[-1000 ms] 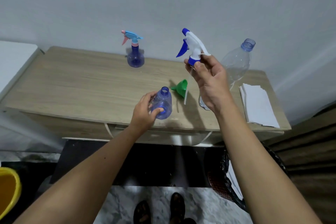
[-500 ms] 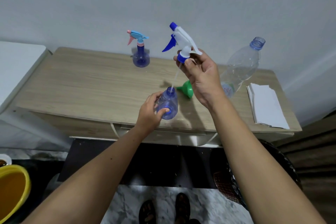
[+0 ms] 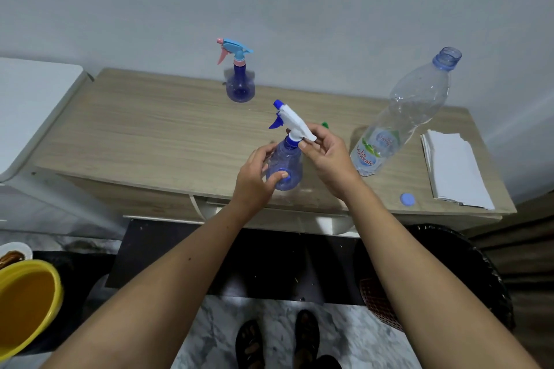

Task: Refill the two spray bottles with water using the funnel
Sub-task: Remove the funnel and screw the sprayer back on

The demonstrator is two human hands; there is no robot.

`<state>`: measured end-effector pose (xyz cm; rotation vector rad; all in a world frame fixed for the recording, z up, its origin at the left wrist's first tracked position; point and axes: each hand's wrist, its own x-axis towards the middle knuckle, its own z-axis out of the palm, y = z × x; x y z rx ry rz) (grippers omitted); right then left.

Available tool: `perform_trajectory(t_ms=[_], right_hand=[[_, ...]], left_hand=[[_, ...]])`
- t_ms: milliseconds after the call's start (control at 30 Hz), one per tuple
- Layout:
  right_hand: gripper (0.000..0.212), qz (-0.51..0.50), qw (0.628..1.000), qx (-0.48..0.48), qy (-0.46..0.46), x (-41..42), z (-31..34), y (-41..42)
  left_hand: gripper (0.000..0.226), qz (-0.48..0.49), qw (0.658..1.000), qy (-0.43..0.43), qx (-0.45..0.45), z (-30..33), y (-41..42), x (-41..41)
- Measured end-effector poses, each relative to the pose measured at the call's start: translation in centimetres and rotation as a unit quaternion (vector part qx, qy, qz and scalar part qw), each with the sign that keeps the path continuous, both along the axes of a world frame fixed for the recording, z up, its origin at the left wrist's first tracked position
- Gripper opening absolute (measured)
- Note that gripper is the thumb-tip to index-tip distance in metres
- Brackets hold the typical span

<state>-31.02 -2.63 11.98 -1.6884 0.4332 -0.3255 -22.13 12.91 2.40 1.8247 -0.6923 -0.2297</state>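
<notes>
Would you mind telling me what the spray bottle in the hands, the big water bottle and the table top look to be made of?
Spray bottle: clear blue-tinted plastic, glossy; the thumb shows through it. Its trigger head looks like opaque white and blue plastic. Water bottle: thin clear plastic, dented, with a printed label. Table top: matt pale wood grain, probably laminate rather than solid wood.

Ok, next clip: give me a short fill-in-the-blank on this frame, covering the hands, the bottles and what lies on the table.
1. The right hand holds the white and blue spray head at the neck of the near spray bottle, which the ______ hand grips.
2. The far spray bottle has a light blue and ______ spray head.
3. The large water bottle stands with its cap ______.
4. The loose blue cap lies on the ______.

Missing words: left; pink; off; table
</notes>
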Motion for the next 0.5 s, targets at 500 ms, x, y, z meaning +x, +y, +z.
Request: perform_trajectory(t_ms=[500], right_hand=[[0.031, 0.034, 0.993, -0.110, 0.014, 0.43, -0.39, -0.93]], left_hand=[[0.071, -0.019, 0.999, -0.024, 0.015, 0.13, 0.29, 0.27]])
